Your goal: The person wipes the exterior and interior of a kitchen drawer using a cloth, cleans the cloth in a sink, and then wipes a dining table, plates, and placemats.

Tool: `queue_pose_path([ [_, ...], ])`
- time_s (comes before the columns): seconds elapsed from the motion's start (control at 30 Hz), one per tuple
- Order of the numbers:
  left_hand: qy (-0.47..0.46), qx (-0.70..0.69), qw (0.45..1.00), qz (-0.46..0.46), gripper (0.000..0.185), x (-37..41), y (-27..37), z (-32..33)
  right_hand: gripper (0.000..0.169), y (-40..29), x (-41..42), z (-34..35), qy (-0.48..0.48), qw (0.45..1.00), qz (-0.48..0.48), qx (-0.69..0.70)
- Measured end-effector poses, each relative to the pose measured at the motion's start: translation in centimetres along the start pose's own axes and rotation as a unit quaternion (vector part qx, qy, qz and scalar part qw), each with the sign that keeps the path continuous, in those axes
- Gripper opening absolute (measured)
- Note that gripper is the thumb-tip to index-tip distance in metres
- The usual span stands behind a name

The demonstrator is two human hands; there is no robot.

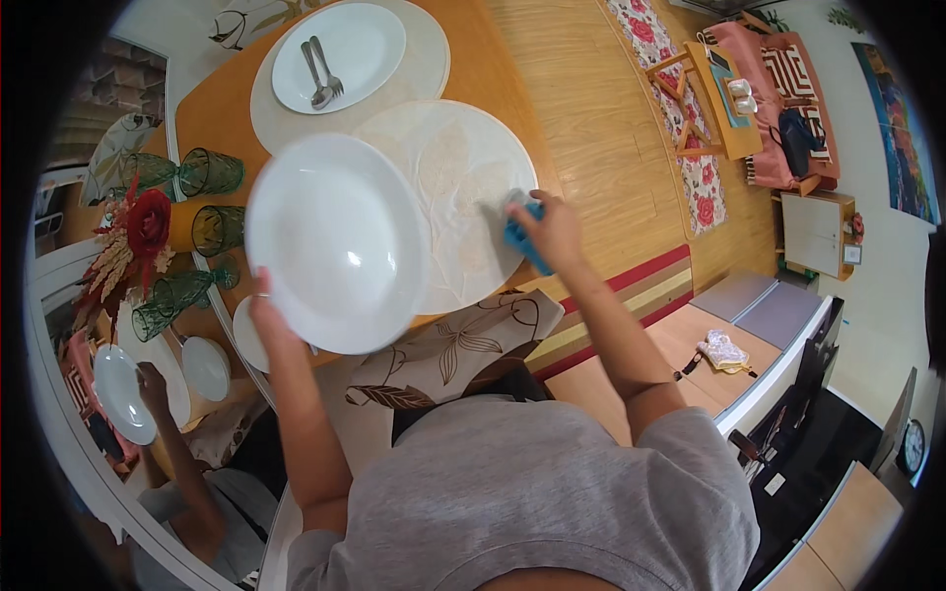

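Observation:
My left hand (270, 314) grips the near left rim of a white oval plate (336, 244), raised above the table with its broad face towards the camera. My right hand (554, 229) is closed on a blue cloth (526, 236) over the right edge of a cream placemat (473, 199) with a leaf pattern. Part of that placemat is hidden behind the plate. Farther up the table, a second white plate (369, 52) lies on another cream placemat (432, 44), with a metal spoon (314, 77) and fork (329, 70) on it.
Green glass goblets (214, 171) and a red flower decoration (149, 221) stand at the table's left, by a mirror. Another white dish (251, 336) is partly hidden behind my left forearm. A chair with a leaf-print cover (465, 347) stands close before me at the wooden table (510, 74).

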State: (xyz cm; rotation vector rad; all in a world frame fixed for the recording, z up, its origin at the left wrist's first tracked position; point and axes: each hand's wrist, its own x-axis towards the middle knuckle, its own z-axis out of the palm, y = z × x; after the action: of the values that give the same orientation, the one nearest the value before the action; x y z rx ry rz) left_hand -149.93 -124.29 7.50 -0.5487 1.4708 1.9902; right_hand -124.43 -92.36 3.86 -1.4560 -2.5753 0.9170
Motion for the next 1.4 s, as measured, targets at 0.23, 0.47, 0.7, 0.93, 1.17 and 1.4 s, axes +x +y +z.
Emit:
queue_pose_path([
  [0.23, -0.033, -0.062, 0.988, 0.14, 0.055, -1.2, 8.7, -1.0, 0.112, -3.4, 0.4, 3.2, -0.081, 0.983, -0.055, -0.157],
  [0.47, 0.074, -0.037, 0.986, 0.145, 0.053, -2.8, 6.0, -2.1, 0.108, -5.1, -0.2, 3.8, -0.098, 0.984, -0.047, -0.143],
  [0.7, -0.06, -0.063, 0.996, 0.027, 0.055, 1.1, 1.3, 2.5, 0.052, -6.1, 2.5, 2.8, -0.041, 0.983, -0.138, 0.118],
  [0.93, -0.121, -0.062, 0.989, -0.063, 0.043, 11.7, -6.4, 11.3, 0.046, -11.2, 5.6, 10.7, 0.01, 0.919, -0.394, 0.006],
  [1.17, -0.1, -0.059, 0.989, -0.087, 0.041, 14.1, -8.7, 12.2, 0.049, -9.9, 3.4, 13.1, -0.078, 0.933, -0.348, -0.035],
  [1.4, -0.06, -0.068, 0.994, -0.065, 0.038, 14.1, -9.3, 12.4, 0.051, -3.4, -7.6, 10.4, -0.236, 0.832, -0.498, 0.065],
])
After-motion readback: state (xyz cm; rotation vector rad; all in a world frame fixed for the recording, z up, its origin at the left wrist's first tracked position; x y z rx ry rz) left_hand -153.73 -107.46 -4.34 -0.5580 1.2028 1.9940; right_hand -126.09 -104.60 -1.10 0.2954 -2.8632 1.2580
